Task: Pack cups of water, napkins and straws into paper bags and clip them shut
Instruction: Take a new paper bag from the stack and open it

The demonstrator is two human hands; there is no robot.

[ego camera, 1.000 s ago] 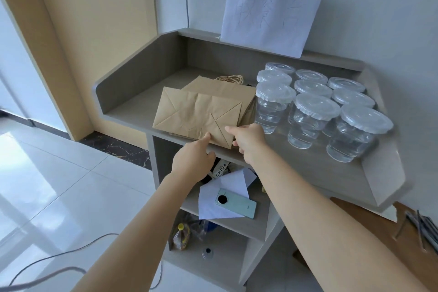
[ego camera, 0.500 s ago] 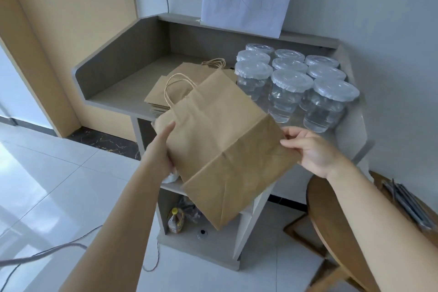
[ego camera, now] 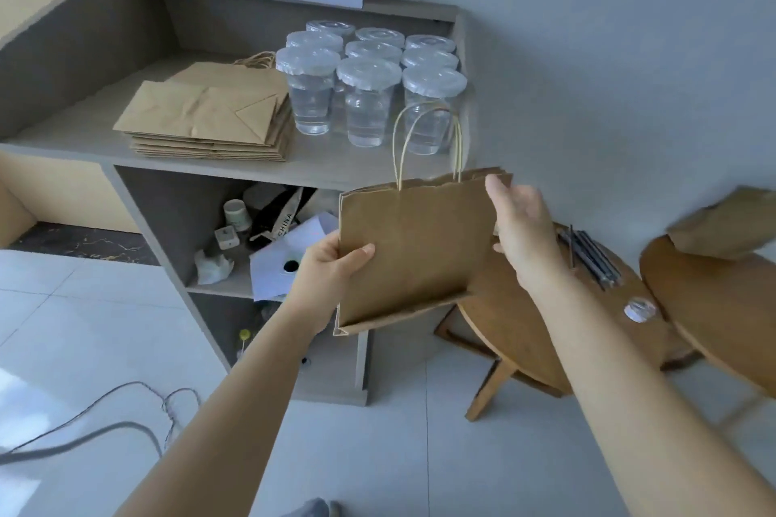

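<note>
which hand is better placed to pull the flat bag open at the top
Right. The right hand is at the paper bag's top corner near its mouth; the left hand grips the lower left edge.

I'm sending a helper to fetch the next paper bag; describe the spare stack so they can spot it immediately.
On the grey counter against the wall, left of the lidded water cups, lies the stack of flat brown bags. Unlike the held bag, these lie folded flat, bottom flap facing up.
</note>
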